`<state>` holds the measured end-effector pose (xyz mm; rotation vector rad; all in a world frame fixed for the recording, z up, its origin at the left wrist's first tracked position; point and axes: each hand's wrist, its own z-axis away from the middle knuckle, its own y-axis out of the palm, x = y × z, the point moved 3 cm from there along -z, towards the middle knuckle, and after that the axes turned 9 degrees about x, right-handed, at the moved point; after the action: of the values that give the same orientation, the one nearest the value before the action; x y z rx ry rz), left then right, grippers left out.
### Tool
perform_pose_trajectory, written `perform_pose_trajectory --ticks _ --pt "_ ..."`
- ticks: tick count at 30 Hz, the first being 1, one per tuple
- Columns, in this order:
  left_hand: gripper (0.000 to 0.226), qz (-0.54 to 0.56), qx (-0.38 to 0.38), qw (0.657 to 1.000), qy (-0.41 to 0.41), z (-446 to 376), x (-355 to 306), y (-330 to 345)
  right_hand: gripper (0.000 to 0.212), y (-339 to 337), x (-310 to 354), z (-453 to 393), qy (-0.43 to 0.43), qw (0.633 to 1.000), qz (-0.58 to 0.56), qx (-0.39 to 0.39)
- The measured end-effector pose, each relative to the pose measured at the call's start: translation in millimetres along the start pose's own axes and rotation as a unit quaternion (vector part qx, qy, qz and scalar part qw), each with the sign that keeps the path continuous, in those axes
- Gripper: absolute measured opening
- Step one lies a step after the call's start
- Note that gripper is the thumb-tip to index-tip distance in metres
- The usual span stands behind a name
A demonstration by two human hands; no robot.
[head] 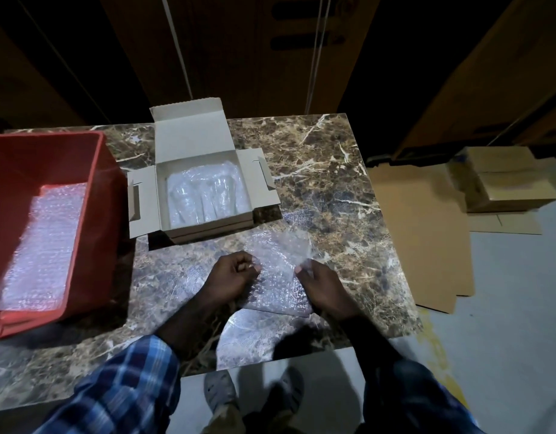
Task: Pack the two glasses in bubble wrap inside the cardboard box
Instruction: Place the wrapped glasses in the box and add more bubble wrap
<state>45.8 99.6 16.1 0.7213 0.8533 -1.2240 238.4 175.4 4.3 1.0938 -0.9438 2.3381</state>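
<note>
Bubble-wrapped bundle fills cardboard box [204, 170] at 12 o'clock; packing looks nearly done.
Left hand [231, 277] and right hand [320, 285] each pinch a loose bubble wrap sheet [278, 267] at 6 o'clock, likely top padding; 2 glasses not separately discernible; lid open.

Red bin [92, 170] crowds the open cardboard box [204, 228] leftward; marble tabletop [326, 170] rightward lies free.
</note>
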Motion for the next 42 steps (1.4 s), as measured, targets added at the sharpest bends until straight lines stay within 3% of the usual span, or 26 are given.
perform_pose_trajectory --ticks 5,12,14,16,19,22,27,34,37,40,42 --pt "0.017 -0.081 -0.071 0.994 0.011 -2.1 14.6 -4.7 0.026 -0.2 4.1 -24.4 0.046 0.997 0.064 -0.013" --pt "0.010 -0.183 -0.121 0.975 0.015 -12.1 23.8 -7.5 0.036 6.0 0.9 -32.8 0.089 0.989 0.090 -0.078" --pt "0.026 -0.246 -0.149 0.957 0.033 -6.9 20.1 -2.9 0.035 9.4 3.7 -28.5 0.101 0.984 0.103 -0.109" --pt "0.039 -0.298 -0.176 0.932 0.109 3.4 14.9 4.9 0.038 14.3 12.1 -18.5 0.102 0.967 0.159 -0.173" --pt "0.039 -0.450 -0.192 0.844 0.220 8.3 16.9 18.4 0.042 31.3 22.4 -12.7 -0.027 0.903 0.342 -0.260" --pt "0.043 -0.530 -0.133 0.801 0.245 -7.1 34.9 25.5 0.052 52.6 13.5 -21.2 -0.116 0.898 0.364 -0.217" --pt "0.055 -0.613 -0.068 0.765 0.188 -19.0 56.2 25.6 0.056 65.3 -14.8 -33.1 -0.121 0.905 0.393 -0.112" --pt "0.062 -0.633 -0.074 0.753 0.166 -19.4 56.3 17.0 0.068 31.2 -36.7 -16.8 -0.088 0.897 0.388 -0.191" --pt "0.063 -0.624 -0.067 0.759 0.173 -12.1 55.7 12.2 0.072 23.8 -43.4 -4.6 -0.172 0.869 0.431 -0.174" --pt "0.063 -0.635 -0.025 0.736 0.232 5.9 58.4 18.2 0.077 25.1 -53.0 11.1 -0.276 0.820 0.489 -0.109" --pt "0.064 -0.641 0.011 0.722 0.262 17.1 66.8 28.0 0.069 27.5 -59.1 16.5 -0.301 0.815 0.485 -0.106"
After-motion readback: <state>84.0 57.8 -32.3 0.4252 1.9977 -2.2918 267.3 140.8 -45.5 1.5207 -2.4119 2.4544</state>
